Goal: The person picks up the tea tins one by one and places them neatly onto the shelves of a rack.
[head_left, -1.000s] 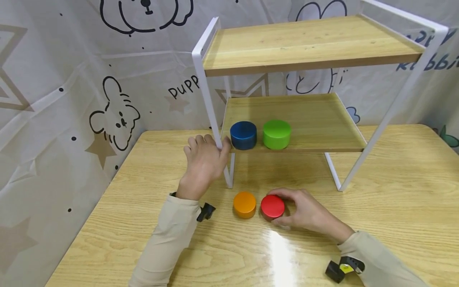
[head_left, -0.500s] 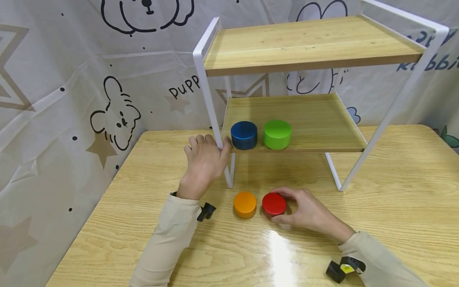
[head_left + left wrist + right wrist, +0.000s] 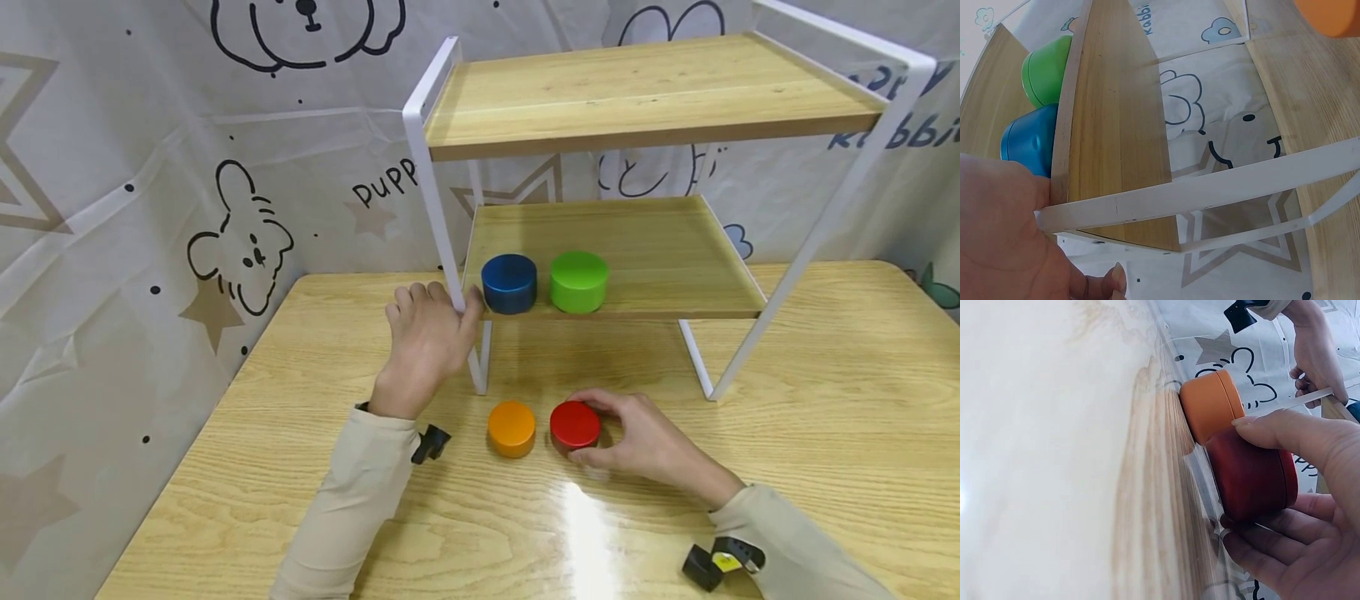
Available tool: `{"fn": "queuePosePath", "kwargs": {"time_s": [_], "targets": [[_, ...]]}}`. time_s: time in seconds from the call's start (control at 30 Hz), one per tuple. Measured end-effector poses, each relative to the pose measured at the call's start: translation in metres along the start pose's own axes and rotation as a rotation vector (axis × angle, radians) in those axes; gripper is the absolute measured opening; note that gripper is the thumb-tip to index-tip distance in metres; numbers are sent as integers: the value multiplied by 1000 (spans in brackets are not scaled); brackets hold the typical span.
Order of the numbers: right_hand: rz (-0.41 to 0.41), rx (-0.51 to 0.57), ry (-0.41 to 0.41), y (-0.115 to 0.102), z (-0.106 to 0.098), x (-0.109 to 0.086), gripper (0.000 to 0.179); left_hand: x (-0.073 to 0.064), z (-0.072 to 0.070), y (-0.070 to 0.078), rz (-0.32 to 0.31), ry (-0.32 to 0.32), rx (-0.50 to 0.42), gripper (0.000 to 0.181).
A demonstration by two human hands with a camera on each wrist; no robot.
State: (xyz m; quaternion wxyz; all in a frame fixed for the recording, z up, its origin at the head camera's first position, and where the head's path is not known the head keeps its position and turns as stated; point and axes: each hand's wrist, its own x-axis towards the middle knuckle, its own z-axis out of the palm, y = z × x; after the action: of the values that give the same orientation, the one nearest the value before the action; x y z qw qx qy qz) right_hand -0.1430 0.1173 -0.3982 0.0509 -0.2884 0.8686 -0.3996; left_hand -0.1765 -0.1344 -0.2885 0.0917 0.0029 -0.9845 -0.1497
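My left hand (image 3: 427, 337) grips the white front-left post (image 3: 1210, 187) of a two-tier wooden shelf, its thumb beside the middle board. Close to that thumb, a blue round tin (image 3: 509, 284) stands on the board, with a green round tin (image 3: 579, 282) to its right. On the table in front of the shelf, my right hand (image 3: 645, 442) holds a red round tin (image 3: 575, 425) between thumb and fingers. The right wrist view shows the thumb on one side of the red tin and the fingers on the other. An orange round tin (image 3: 512, 429) stands just left of it.
The shelf's upper board (image 3: 660, 92) overhangs the middle board (image 3: 660, 242). Its front-right post (image 3: 810, 242) slants down to the wooden table (image 3: 840, 400). A printed cloth (image 3: 322, 167) hangs behind and at the left. Black cameras sit on both wrists.
The red tin has shifted slightly right and away from me with my right hand around it. My left hand keeps its place on the post.
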Motion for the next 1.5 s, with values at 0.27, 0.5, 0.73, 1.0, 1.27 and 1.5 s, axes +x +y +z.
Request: {"fn": "queuePosePath", "kwargs": {"time_s": [0.27, 0.5, 0.73, 1.0, 1.27, 1.5], "targets": [[12, 1, 3, -1, -1, -1, 60, 0, -1, 1, 11, 7, 1, 53], [7, -9, 8, -2, -1, -1, 59, 0, 0, 1, 4, 0, -7, 53], [3, -2, 2, -1, -1, -1, 59, 0, 0, 0, 12, -1, -10, 54], [1, 22, -2, -1, -2, -1, 60, 0, 0, 0, 8, -3, -8, 53], [2, 26, 6, -2, -2, -2, 59, -1, 0, 0, 4, -2, -21, 53], [-14, 21, 27, -3, -3, -2, 57, 0, 1, 0, 12, 8, -27, 53]]}}
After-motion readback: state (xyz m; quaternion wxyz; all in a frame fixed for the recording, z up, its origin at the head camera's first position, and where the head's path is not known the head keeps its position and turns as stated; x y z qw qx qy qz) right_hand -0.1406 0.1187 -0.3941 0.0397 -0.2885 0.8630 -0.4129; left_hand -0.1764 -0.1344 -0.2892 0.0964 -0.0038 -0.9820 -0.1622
